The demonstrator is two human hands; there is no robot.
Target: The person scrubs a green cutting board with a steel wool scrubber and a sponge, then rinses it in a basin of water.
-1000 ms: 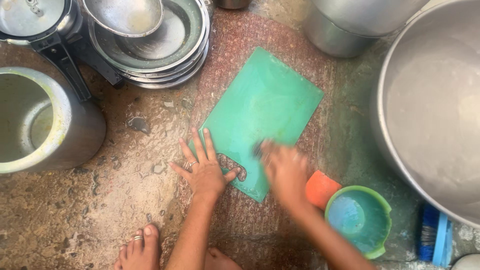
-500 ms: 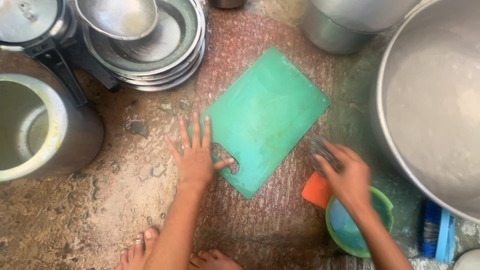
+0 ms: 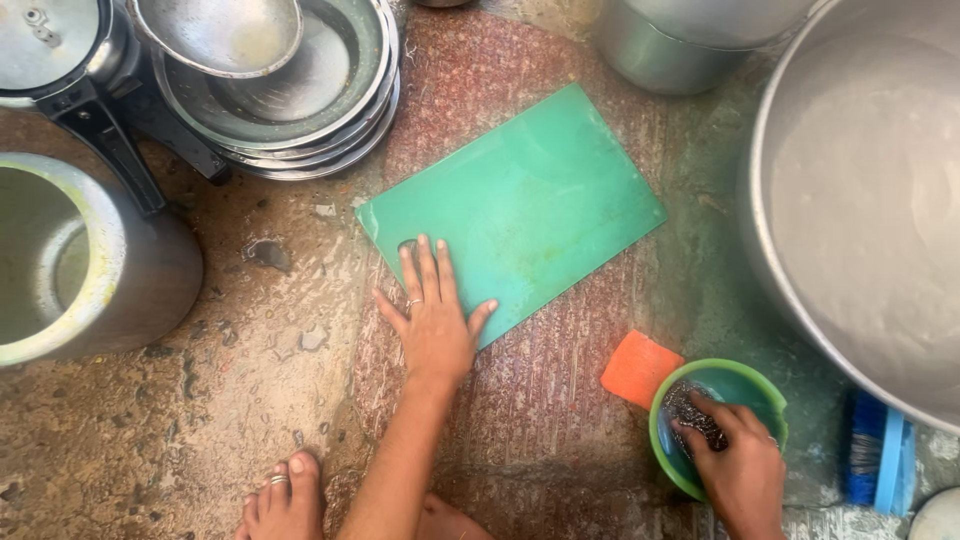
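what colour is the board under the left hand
The board is green, a flat teal-green, lying on the wet floor; the head view shows it clearly.

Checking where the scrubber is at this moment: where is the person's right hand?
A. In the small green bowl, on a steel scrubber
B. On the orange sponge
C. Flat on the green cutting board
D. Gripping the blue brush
A: the right hand presses the steel scrubber inside the green bowl, while the left hand rests on the cutting board.

Materials and finishes as I read them

I see a matt green plastic cutting board (image 3: 520, 205), coarse steel-wool scrubber (image 3: 690, 410) in a glossy green plastic bowl (image 3: 760, 385), dull metal plates (image 3: 345, 110), rough wet concrete floor (image 3: 150, 440).
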